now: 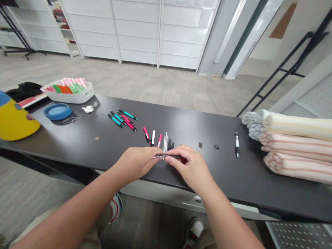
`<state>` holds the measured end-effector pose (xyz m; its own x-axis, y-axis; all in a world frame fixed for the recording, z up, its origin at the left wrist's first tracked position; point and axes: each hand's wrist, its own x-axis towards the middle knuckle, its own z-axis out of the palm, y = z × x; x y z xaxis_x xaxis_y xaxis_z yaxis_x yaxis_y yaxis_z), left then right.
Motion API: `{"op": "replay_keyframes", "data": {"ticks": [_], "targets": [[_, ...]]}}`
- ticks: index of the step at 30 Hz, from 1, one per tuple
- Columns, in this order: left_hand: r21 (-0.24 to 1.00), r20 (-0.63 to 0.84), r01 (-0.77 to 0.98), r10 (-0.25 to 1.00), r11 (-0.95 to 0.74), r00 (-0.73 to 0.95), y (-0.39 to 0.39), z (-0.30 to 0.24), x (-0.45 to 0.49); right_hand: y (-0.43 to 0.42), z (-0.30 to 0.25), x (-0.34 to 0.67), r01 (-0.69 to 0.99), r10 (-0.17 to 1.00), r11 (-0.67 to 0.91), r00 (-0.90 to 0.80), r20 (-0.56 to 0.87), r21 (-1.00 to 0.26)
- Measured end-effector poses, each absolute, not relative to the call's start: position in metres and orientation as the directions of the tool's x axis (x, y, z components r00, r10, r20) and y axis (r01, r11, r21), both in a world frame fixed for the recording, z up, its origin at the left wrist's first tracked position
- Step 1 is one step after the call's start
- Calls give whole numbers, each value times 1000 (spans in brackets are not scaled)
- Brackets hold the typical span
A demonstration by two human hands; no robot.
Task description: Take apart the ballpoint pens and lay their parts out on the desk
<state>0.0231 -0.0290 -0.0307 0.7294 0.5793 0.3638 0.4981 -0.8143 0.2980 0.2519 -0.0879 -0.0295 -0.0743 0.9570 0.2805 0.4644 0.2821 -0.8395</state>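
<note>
Both my hands meet over the front of a black table [94, 147]. My left hand [135, 162] pinches the left end of a thin black pen [170, 156], and my right hand [190, 166] grips its right part with closed fingers. Just behind them lie loose pen parts [158, 138]: pink, white and black barrels side by side. Further left, a small heap of teal and pink pens [122, 118] rests on the table. A single black and silver pen [236, 144] lies to the right, with small dark bits [216, 147] near it.
Rolled striped towels [305, 146] are stacked at the right end. At the left are a white tray of coloured items [69, 89], a blue round lid [58, 111], a yellow and blue object [0, 115] and a white crumpled bit [88, 108]. My knees and shoes show below the table edge.
</note>
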Motion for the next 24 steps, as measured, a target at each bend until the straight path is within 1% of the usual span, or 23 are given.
{"op": "replay_keyframes", "data": {"ticks": [2, 5, 8, 11, 14, 17, 19, 21, 24], "targets": [[285, 373, 483, 560, -828, 739, -27, -33, 23, -88, -30, 252, 478, 961, 268, -73, 266, -836], [282, 374, 495, 569, -822, 732, -25, -35, 22, -88, -29, 254, 491, 970, 229, -39, 241, -841], [284, 392, 506, 580, -814, 714, -23, -36, 21, -89, -29, 257, 463, 978, 193, -15, 210, -865], [320, 400, 505, 597, -802, 695, -22, -36, 21, -90, -29, 261, 403, 986, 163, -24, 167, -901], [352, 420, 499, 610, -792, 672, -21, -36, 20, -88, -32, 264, 324, 989, 129, 20, 143, -937], [355, 443, 509, 620, -784, 647, -20, -36, 20, -86, -36, 266, 227, 989, 118, 65, 136, -967], [353, 445, 511, 622, -783, 644, -20, -36, 20, -85, -38, 267, 181, 991, 114, 52, 125, -977], [348, 453, 509, 617, -787, 643, -20, -36, 21, -86, -39, 266, 176, 993, 108, 33, 116, -978], [336, 472, 502, 604, -797, 642, -21, -35, 21, -87, -39, 264, 220, 993, 104, 30, 113, -970]]}}
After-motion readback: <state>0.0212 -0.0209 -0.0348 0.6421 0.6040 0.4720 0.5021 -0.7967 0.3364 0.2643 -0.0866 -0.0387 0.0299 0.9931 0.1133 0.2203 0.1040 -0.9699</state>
